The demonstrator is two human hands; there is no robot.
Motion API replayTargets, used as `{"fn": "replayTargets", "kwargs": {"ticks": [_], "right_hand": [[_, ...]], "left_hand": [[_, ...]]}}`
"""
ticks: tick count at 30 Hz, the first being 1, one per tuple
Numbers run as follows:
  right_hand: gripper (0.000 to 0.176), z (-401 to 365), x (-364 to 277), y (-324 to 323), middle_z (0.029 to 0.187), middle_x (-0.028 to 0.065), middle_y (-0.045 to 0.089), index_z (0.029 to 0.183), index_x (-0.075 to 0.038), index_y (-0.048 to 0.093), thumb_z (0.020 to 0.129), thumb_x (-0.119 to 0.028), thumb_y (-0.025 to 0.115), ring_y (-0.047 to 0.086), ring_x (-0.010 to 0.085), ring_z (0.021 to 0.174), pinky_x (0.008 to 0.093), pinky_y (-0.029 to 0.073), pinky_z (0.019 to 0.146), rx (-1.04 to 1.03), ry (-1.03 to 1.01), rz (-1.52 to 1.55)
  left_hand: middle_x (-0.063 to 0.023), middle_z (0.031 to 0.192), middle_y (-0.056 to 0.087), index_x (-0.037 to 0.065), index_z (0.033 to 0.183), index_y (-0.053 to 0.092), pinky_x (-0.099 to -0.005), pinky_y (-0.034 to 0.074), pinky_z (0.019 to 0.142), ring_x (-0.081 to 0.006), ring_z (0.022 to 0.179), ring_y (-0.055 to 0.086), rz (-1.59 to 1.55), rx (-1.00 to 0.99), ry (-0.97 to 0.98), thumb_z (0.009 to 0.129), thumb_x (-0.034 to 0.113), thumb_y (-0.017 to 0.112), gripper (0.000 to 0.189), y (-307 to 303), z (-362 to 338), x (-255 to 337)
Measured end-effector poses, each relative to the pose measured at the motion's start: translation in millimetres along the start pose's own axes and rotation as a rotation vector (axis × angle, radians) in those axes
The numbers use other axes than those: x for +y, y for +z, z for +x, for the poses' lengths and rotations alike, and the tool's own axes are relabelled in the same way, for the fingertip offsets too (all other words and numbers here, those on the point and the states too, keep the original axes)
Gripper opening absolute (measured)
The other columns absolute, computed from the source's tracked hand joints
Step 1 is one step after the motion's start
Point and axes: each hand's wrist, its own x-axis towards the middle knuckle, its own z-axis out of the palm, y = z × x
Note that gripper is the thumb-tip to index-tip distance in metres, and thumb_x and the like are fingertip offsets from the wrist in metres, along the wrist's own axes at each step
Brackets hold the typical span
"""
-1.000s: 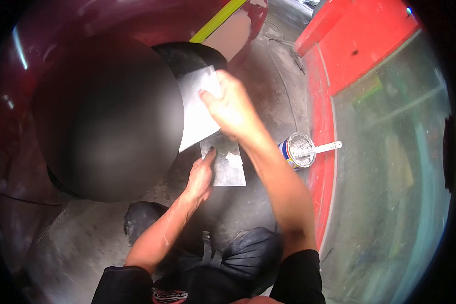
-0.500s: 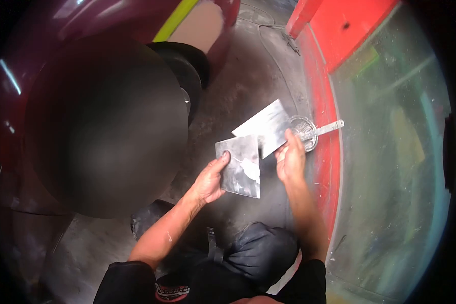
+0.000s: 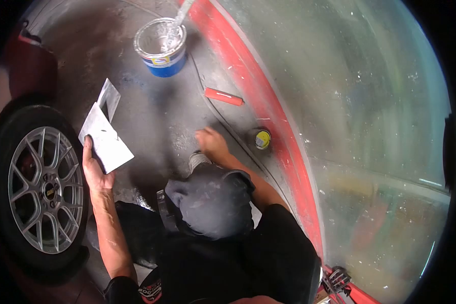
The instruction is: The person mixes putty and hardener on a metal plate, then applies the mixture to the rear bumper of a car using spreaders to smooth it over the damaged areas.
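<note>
My left hand (image 3: 97,169) grips two flat, thin plates together, thumb on top. The nearer one is a white plate (image 3: 106,142); behind it a grey, smeared plate (image 3: 110,99) sticks out at the far end. My right hand (image 3: 211,143) is apart from the plates, above my shoe and close to my knee. Its fingers are curled in, and nothing shows in them. Ahead on the floor stands an open blue can (image 3: 164,67) coated with pale paste, with a paste-covered stirring stick (image 3: 176,28) leaning in it. A red tube (image 3: 224,96) lies between the can and my right hand.
A car wheel (image 3: 45,190) with silver spokes is close at left. A small yellow-topped container (image 3: 262,139) stands beside the red frame (image 3: 289,147) of a smeared glass panel (image 3: 370,152) at right. A dark cable (image 3: 223,121) runs along the floor.
My right hand has let go of its plate and drawn back near my knee. Both plates are now in my left hand, farther left. The view has turned, bringing the wheel and red tube into sight.
</note>
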Motion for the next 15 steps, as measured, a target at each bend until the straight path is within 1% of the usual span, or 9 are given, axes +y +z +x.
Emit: {"fn": "replayTargets", "kwargs": {"ticks": [5,6,7,8,9,10,12,14,15], "right_hand": [[0.022,2.4,84.1,-36.1,0.096,0.0220,0.056,0.105,0.001,0.062,0.093,-0.012,0.050,0.055,0.0411,0.087,0.0490,0.046,0.080,0.180,0.163,-0.278],[0.028,18.7,92.8,-42.4,0.103,0.0220,0.057,0.115,0.002,0.058,0.094,-0.013,0.049,0.055,0.0398,0.097,0.0475,0.047,0.085,0.143,0.165,-0.426],[0.036,39.3,98.6,-45.4,0.110,0.0219,0.059,0.126,0.004,0.053,0.094,-0.013,0.048,0.055,0.0386,0.107,0.0460,0.048,0.090,0.105,0.150,-0.564],[0.041,58.6,116.0,-39.5,0.117,0.0215,0.058,0.132,0.003,0.048,0.095,-0.013,0.047,0.053,0.0394,0.114,0.0456,0.043,0.097,0.148,0.045,-0.611],[0.046,74.3,131.7,-32.2,0.124,0.0210,0.057,0.139,0.002,0.043,0.096,-0.014,0.045,0.051,0.0403,0.120,0.0452,0.039,0.105,0.199,-0.056,-0.667],[0.046,84.6,135.8,-32.4,0.129,0.0213,0.056,0.139,0.002,0.044,0.096,-0.014,0.044,0.049,0.0398,0.123,0.0462,0.036,0.108,0.083,-0.005,-0.705],[0.048,99.2,133.5,-34.3,0.128,0.0197,0.057,0.140,0.001,0.043,0.095,-0.013,0.043,0.050,0.0373,0.124,0.0500,0.029,0.112,-0.210,0.186,-0.789],[0.043,101.5,139.8,-29.4,0.112,0.0213,0.062,0.128,0.002,0.053,0.089,-0.016,0.060,0.055,0.0371,0.112,0.0455,0.041,0.101,-0.092,0.122,-0.842],[0.028,104.9,135.9,-35.8,0.103,0.0205,0.063,0.112,0.002,0.060,0.088,-0.012,0.058,0.059,0.0360,0.103,0.0447,0.047,0.092,-0.147,0.121,-0.814]], "left_hand": [[-0.0105,0.110,0.068,0.001,0.120,0.058,-0.0357,0.055,0.087,-0.0232,0.097,0.068,0.112,-0.062,-0.072,0.098,0.032,0.055,0.038,10.3,10.1,-13.5],[-0.0069,0.096,0.068,0.001,0.113,0.062,-0.0311,0.054,0.073,-0.0164,0.082,0.066,0.317,-0.010,-0.008,0.098,0.037,0.055,0.039,24.6,5.8,-15.9],[0.0000,0.080,0.062,0.002,0.103,0.065,-0.0269,0.045,0.059,-0.0081,0.067,0.056,0.549,0.047,0.028,0.097,0.041,0.057,0.039,-0.8,19.1,-17.5],[0.0049,0.071,0.055,0.005,0.096,0.067,-0.0251,0.038,0.055,-0.0045,0.061,0.047,0.659,0.061,0.111,0.096,0.043,0.059,0.039,-0.8,22.3,-23.3],[0.0044,0.075,0.059,0.006,0.096,0.068,-0.0244,0.041,0.058,-0.0050,0.064,0.051,0.801,0.102,0.014,0.097,0.040,0.058,0.036,23.2,5.5,-8.6],[0.0042,0.080,0.063,0.006,0.096,0.069,-0.0235,0.042,0.060,-0.0050,0.067,0.053,0.530,-0.042,0.100,0.098,0.036,0.058,0.032,23.7,9.7,-22.3],[0.0057,0.082,0.065,0.007,0.095,0.069,-0.0224,0.041,0.061,-0.0034,0.067,0.053,0.503,-0.077,0.171,0.099,0.033,0.058,0.029,35.9,4.6,-23.4],[0.0080,0.075,0.062,0.009,0.089,0.070,-0.0236,0.038,0.056,-0.0026,0.062,0.048,0.544,-0.092,0.160,0.098,0.035,0.059,0.030,35.6,3.4,-21.4],[0.0090,0.071,0.060,0.009,0.085,0.069,-0.0245,0.036,0.053,-0.0024,0.059,0.046,0.588,-0.098,0.127,0.098,0.037,0.059,0.032,24.1,5.7,-18.1]]}}
